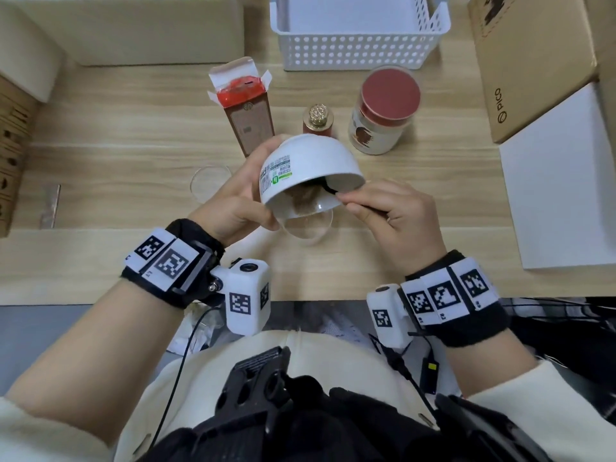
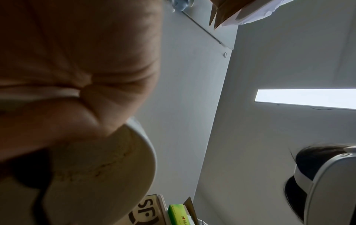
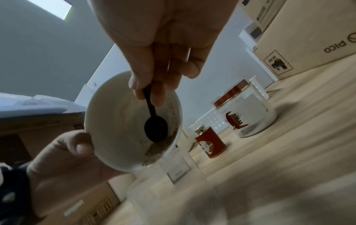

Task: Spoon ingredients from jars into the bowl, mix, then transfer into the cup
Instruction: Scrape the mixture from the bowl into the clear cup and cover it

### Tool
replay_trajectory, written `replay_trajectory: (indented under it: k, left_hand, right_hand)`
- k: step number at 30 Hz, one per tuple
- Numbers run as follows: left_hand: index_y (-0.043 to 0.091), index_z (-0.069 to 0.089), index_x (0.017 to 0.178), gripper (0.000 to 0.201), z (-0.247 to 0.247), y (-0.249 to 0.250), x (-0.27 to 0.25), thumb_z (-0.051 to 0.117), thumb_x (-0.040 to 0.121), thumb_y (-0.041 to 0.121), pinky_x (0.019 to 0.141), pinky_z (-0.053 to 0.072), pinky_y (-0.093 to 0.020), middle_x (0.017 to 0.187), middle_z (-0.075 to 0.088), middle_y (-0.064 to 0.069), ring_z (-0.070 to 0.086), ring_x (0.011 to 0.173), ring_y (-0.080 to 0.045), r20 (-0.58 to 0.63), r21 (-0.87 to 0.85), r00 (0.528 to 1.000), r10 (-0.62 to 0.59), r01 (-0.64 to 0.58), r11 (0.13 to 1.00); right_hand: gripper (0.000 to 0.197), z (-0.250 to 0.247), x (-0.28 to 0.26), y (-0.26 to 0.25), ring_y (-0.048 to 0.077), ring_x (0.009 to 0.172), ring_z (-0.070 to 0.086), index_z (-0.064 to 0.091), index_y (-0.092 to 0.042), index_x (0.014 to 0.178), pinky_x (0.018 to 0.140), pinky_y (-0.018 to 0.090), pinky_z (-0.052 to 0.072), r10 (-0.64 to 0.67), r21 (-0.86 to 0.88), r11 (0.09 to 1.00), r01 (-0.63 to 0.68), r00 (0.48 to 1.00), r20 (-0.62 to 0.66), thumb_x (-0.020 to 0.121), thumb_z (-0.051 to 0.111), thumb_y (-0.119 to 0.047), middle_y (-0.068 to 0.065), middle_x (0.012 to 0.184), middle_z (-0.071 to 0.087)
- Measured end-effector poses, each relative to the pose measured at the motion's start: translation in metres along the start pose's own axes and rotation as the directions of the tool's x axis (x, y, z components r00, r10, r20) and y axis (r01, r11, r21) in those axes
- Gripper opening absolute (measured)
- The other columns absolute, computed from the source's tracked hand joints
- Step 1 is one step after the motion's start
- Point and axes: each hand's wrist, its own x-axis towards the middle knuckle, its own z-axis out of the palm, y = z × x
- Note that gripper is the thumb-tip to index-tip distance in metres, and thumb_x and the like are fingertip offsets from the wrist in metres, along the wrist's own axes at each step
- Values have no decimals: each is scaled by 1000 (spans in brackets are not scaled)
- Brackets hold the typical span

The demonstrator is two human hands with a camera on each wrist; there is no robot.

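Observation:
My left hand [image 1: 240,195] grips the white bowl [image 1: 310,161] and holds it tipped steeply, mouth toward me, over a clear glass cup [image 1: 308,228] on the table. Brown powder [image 1: 301,200] lies at the bowl's low rim above the cup. My right hand [image 1: 396,211] pinches a black spoon [image 3: 154,126] whose scoop is inside the bowl [image 3: 123,121], against the powder [image 3: 154,152]. In the left wrist view only my palm [image 2: 77,60] and the bowl's inside [image 2: 106,175] show.
Behind the bowl stand an open red-brown carton [image 1: 248,111], a small red jar with a gold lid [image 1: 318,121] and a larger jar with a red lid [image 1: 383,111]. A clear lid [image 1: 210,183] lies at left. A white basket [image 1: 360,31] and cardboard boxes [image 1: 530,61] line the back and right.

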Motion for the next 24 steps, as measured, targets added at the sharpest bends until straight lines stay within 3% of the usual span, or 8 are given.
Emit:
replay_trajectory:
  k: [3,6,11,14,19,24]
  left_hand:
    - [20,35,128,95,-1,1,-1,40,44,-25,79,51,-24,115,56,5,56,107,-11,17,10,1000,8,-8,1000]
    - [22,37,126,95,-1,1,-1,40,44,-25,78,51,-22,111,61,10,57,106,-8,32,26,999,9,-10,1000]
    - [22,35,126,95,-1,1,-3,40,44,-27,81,50,-21,115,53,3,56,108,-7,54,31,998,14,-15,999]
    - [23,37,125,95,-2,3,-4,42,43,-25,83,49,-20,115,52,4,55,108,-7,59,66,998,17,-21,998]
    - [22,39,124,94,1,4,-6,42,43,-26,81,49,-21,111,58,9,55,106,-9,80,91,996,40,-47,995]
    - [23,39,123,93,-1,5,-8,44,44,-26,80,50,-23,111,56,9,54,107,-11,82,92,996,47,-55,994]
  right_hand:
    - [14,-2,-10,2,11,81,62,72,-12,90,72,29,51,5,13,1000,-5,1000,29,82,62,-16,-5,86,68]
    - [15,-2,-13,0,15,82,64,72,-11,94,71,32,52,-24,-1,1000,24,1000,-11,83,62,-14,2,87,71]
    - [16,4,-15,-2,21,80,67,72,-16,96,64,41,54,-7,-49,999,8,1000,22,84,61,-16,4,88,73]
    - [15,1,-19,-6,20,79,68,72,-14,96,64,39,54,-35,-15,999,35,999,4,85,61,-16,5,88,73]
    - [19,7,-18,-9,17,81,67,71,-18,101,64,33,53,-82,-181,980,82,997,9,84,63,-16,0,93,73]
    - [15,2,-24,-13,17,81,69,72,-15,96,64,36,55,-86,-76,993,86,996,6,85,62,-17,3,90,74]
